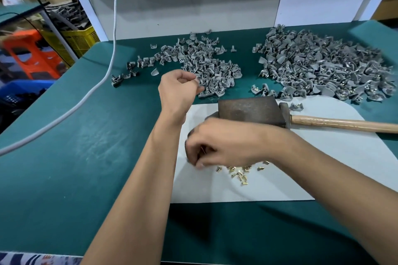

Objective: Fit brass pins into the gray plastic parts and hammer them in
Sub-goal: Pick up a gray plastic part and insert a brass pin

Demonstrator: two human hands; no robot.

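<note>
Two heaps tell it: pinned parts (327, 64) at 1 o'clock, we're pinching another gray part (197, 80) left-handed (175, 90) off the unpinned pile (204, 64) at 12, right hand (217, 144) curled over brass pins (238, 172), grip unclear, hammer (249, 112) idle.

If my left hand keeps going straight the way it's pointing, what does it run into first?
Most likely the nearer pile of gray plastic parts: the left hand already has its fingertips at that pile's front edge, though depth is hard to judge.

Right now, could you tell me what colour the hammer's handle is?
Light tan wood; the hammer handle shows in the head view.
</note>
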